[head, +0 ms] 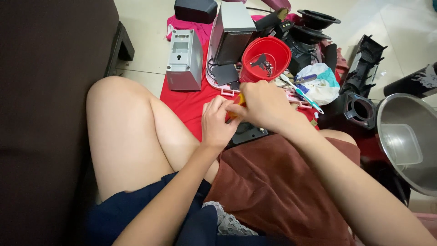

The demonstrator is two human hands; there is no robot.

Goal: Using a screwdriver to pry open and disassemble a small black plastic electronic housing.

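My left hand (218,123) and my right hand (264,105) are pressed close together over my lap, and both close their fingers around a small tool with a yellow-orange handle (237,104). Just under them a black plastic part (249,133) lies on the brown cloth (273,182) across my thigh. I cannot tell what the tool tip touches. Beyond my hands a red bowl (266,57) with small metal pieces stands on the red cloth (186,102), beside a grey box (184,59).

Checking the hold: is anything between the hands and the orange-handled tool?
Nothing visible. The left hand and right hand both close directly around the orange-handled tool, above a black part.
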